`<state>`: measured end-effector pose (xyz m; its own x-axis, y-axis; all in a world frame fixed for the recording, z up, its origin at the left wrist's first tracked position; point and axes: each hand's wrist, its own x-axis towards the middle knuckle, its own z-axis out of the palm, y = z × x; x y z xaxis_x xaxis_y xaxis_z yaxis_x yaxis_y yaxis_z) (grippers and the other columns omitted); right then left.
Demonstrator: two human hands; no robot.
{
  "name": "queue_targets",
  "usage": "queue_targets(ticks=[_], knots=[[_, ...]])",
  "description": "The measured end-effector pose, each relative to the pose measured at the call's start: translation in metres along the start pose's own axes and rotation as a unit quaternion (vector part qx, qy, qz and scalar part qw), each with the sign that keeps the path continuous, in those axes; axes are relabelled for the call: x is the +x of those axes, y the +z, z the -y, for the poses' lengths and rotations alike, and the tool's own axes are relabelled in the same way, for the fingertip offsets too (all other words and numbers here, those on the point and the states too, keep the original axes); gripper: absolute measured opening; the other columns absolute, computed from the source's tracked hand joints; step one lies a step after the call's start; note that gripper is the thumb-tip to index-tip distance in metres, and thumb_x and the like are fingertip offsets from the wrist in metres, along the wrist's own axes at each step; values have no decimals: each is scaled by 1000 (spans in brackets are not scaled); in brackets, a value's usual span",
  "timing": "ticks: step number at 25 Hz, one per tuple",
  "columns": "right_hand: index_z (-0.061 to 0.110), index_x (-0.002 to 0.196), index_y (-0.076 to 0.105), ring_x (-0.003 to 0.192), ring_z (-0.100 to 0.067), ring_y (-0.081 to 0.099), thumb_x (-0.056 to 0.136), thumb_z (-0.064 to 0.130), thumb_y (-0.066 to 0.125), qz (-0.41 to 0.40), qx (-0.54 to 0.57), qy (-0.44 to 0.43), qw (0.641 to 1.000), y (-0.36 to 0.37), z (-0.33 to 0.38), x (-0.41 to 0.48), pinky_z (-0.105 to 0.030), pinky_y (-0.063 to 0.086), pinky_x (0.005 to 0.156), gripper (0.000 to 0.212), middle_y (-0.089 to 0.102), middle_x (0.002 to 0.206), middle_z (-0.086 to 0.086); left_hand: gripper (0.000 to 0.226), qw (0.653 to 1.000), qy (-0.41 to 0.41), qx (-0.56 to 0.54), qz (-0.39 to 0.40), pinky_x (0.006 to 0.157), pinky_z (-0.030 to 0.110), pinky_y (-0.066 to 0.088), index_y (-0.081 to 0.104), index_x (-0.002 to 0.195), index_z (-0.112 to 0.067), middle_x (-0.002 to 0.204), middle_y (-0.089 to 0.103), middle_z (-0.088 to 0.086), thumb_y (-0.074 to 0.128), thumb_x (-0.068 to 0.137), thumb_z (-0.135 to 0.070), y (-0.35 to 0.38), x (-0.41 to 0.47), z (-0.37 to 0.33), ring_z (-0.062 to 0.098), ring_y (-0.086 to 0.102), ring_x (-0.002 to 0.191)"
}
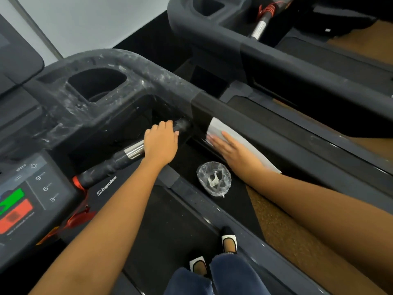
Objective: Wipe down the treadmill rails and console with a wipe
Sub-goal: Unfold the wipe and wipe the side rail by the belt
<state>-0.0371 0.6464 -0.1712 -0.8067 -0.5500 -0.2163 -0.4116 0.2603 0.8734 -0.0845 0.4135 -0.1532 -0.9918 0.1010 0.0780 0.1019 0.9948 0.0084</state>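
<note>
Closest to my feed are dark blue denim knees [234,275] and two white-and-black flat shoes [228,241] standing on the black treadmill belt [170,231]. Just ahead of the shoes, a clear round plastic container [213,178] with a crumpled white scrap inside lies on the dark deck beside the belt.

At my lower left is the dark grey console [32,188], showing speed numbers, a green pad and a red pad.

Further out, the left hand [161,143] sits on the black tubular handlebar [119,160] with its chrome band. The fingers are curled over the top of the bar and grip it just beyond the chrome.

To its right, the right hand [231,150] lies flat, fingers straight and together. It presses a white rectangular wipe [219,127] against the inner face of the long dark grey side rail [297,141]. The wipe is on the rail near where the rail joins the console frame, and it sticks out beyond the fingertips and along the wrist.

Past the hands, the scuffed black moulded cup holder [95,84] shows whitish smears. A second dark treadmill [234,35] stands beyond it, in front of a pale grey wall [85,18].
</note>
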Motion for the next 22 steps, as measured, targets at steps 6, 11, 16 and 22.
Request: queue_targets(ticks=[6,11,16,22], knots=[[3,152,8,145,-36,-16,99,45,32,-8,26,-18,999,-9,3,12,-57,-21,106,71,-14,157,-22,46,1000,10,18,13,87,39,40,37,140,-9,125,55,11,34,101,-34,-3,-1,-1,28,55,108],[1,151,12,146,-35,-16,99,40,33,-68,53,25,996,-16,-13,36,-55,-13,113,67,-10,158,-21,46,999,-22,49,9,78,41,42,44,133,-9,116,59,14,39,99,-40,-4,-4,-1,32,57,101],[4,149,27,140,-50,-18,93,55,39,-45,-18,-36,998,12,-6,-16,-70,-21,102,76,-6,155,-32,46,998,-51,46,0,78,44,41,48,130,-6,111,60,17,41,98,-39,-2,-8,-5,36,57,98],[8,153,15,141,-51,-13,90,68,31,-33,-109,-102,988,-12,-10,26,-77,-19,91,88,-4,157,-28,46,997,-59,36,22,85,45,41,42,135,-12,121,56,13,38,99,-40,-3,-5,1,35,54,105]])
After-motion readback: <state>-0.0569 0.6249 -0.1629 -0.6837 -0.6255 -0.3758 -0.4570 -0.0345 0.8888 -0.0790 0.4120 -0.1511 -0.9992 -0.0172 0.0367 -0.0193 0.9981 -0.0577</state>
